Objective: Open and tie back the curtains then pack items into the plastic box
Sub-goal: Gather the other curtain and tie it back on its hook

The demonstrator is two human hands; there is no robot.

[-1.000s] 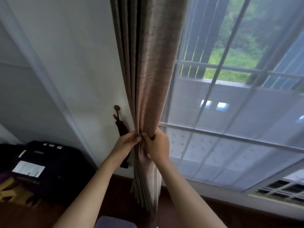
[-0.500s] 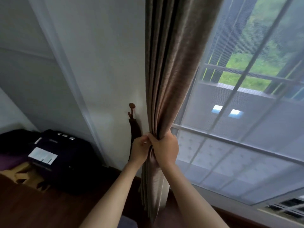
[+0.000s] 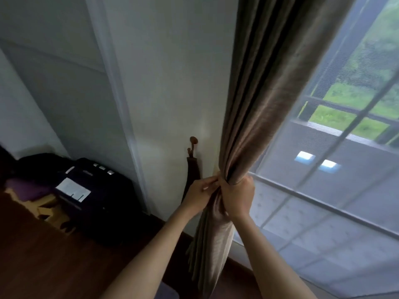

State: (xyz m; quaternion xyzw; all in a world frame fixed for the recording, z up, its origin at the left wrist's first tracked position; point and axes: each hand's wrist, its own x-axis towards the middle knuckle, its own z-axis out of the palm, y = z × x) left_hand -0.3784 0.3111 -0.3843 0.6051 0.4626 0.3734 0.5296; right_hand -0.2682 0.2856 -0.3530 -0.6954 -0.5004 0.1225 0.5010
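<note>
A brown curtain [image 3: 265, 100] hangs bunched into folds beside the window. My right hand [image 3: 236, 197] grips the gathered folds at waist height. My left hand [image 3: 199, 195] pinches the curtain's left edge, right against my other hand. On the white wall just left of the curtain a brown hook [image 3: 193, 143] carries a dark tieback strap [image 3: 193, 175] that hangs straight down behind my left hand. No plastic box is in view.
A sheer white curtain [image 3: 323, 190] covers the window on the right. A black suitcase [image 3: 86, 190] with a white label stands on the dark wooden floor [image 3: 43, 266] at the left. Beside it are purple cloth and wooden pieces.
The view has swung left, so the curtain and both hands now sit further right. My hands have drawn closer together on the gathered curtain, nearer the hook and strap.
</note>
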